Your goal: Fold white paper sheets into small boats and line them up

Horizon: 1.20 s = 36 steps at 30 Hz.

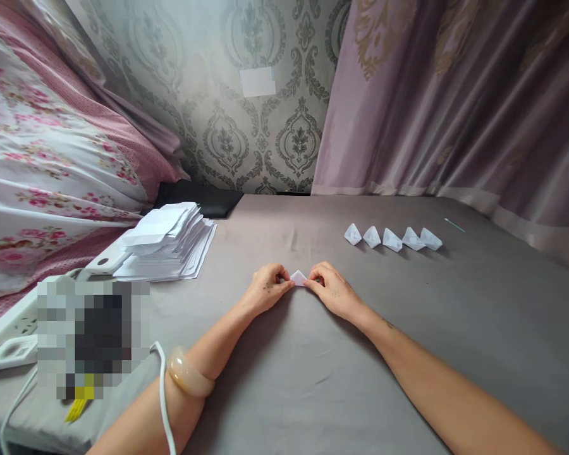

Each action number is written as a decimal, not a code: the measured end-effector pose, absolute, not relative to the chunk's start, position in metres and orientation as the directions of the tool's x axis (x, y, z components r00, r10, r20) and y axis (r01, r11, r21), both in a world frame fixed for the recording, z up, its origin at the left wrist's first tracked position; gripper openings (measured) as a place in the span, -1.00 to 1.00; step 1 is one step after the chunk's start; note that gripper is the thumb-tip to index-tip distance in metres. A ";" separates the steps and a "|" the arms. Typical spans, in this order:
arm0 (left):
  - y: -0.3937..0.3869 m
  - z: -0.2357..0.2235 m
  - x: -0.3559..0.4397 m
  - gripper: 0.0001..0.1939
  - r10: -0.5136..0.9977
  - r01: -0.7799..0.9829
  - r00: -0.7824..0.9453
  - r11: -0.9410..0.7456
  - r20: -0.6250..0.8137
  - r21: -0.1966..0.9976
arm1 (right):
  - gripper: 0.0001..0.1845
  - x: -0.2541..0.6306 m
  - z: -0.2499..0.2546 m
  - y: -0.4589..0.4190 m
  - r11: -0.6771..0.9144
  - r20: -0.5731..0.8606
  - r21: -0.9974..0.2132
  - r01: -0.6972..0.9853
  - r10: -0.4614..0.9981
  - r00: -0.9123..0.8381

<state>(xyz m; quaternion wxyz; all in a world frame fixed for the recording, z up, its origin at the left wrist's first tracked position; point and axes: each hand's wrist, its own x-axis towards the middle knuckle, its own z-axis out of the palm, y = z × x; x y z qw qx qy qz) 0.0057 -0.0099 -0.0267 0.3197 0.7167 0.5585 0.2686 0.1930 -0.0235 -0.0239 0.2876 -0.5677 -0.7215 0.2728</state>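
The left hand (268, 287) and the right hand (334, 291) face each other, fingers curled and each thumb and forefinger pinched on a small folded white paper piece (298, 278) with a pointed top. It sits between them, close over the grey cloth-covered counter (303, 404); whether its underside touches the cloth cannot be told.

The piece should be almost weightless, soft as a single sheet but stiffer where folds stack layers, and easy to crumple or tear under a hard grip. The two lower side corners, where the fingertips sit, look like the best places to hold, with light pressure that leaves the peak undented.

A pale, marbled round bangle (189, 374) circles the left forearm, with a white cable (161, 373) running across that arm. Farther out, to the right, five folded white paper boat shapes (392, 240) stand in a row, the nearest ones to the curtain close together. Beyond them lies a thin pale-blue stick (454, 225). To the left is a thick, uneven stack of white paper sheets (164, 243), with a white power strip (21, 319) beside it. At the back hangs a mauve curtain (389, 114) with gold motifs.
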 end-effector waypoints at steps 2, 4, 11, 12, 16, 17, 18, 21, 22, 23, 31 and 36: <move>-0.010 -0.028 0.004 -0.84 0.967 0.549 0.253 -0.161 0.020 0.820 | -0.87 0.194 -0.023 -0.026 0.257 0.142 -0.699 0.667 0.964 -0.223; -0.010 -0.028 0.003 -0.77 0.965 0.447 0.256 -0.169 0.055 0.879 | -0.86 0.194 -0.022 -0.028 0.276 0.156 -0.696 0.663 0.959 -0.235; -0.019 -0.011 0.008 -0.64 0.963 0.110 0.266 0.017 -0.046 0.994 | -0.73 0.187 -0.013 -0.030 0.164 0.143 -0.956 0.242 0.984 -0.104; -0.022 -0.007 0.009 -0.66 0.965 0.027 0.259 0.042 -0.047 0.999 | -0.66 0.185 -0.011 -0.030 0.136 0.127 -0.984 0.117 0.989 -0.079; -0.032 0.000 0.018 -0.72 0.980 -0.165 0.201 0.039 -0.005 0.986 | -0.54 0.178 -0.006 -0.034 0.058 0.075 -0.986 -0.154 0.992 -0.105; -0.034 0.000 0.020 -0.73 0.979 -0.169 0.205 0.041 -0.006 0.985 | -0.56 0.177 -0.005 -0.035 0.056 0.075 -0.984 -0.170 0.991 -0.107; -0.036 0.000 0.022 -0.73 0.977 -0.166 0.212 0.046 -0.010 0.985 | -0.58 0.176 -0.004 -0.036 0.055 0.074 -0.982 -0.179 0.992 -0.101; -0.039 0.001 0.027 -0.74 0.972 -0.136 0.233 0.052 -0.019 0.989 | -0.60 0.177 -0.001 -0.038 0.058 0.075 -0.982 -0.177 0.993 -0.090; -0.040 0.002 0.027 -0.74 0.969 -0.117 0.245 0.053 -0.023 0.992 | -0.61 0.178 0.001 -0.039 0.063 0.080 -0.985 -0.161 0.992 -0.098; -0.041 0.003 0.027 -0.73 0.965 -0.093 0.260 0.054 -0.028 0.994 | -0.62 0.179 0.003 -0.039 0.072 0.087 -0.988 -0.136 0.990 -0.110; -0.041 0.006 0.022 -0.67 0.946 0.035 0.312 0.078 -0.085 0.996 | -0.67 0.183 0.013 -0.043 0.137 0.129 -0.990 0.041 0.980 -0.154; -0.041 0.003 0.023 -0.65 0.954 0.048 0.288 0.075 -0.086 0.996 | -0.59 0.177 0.008 -0.040 0.056 0.054 -0.998 0.022 0.994 -0.099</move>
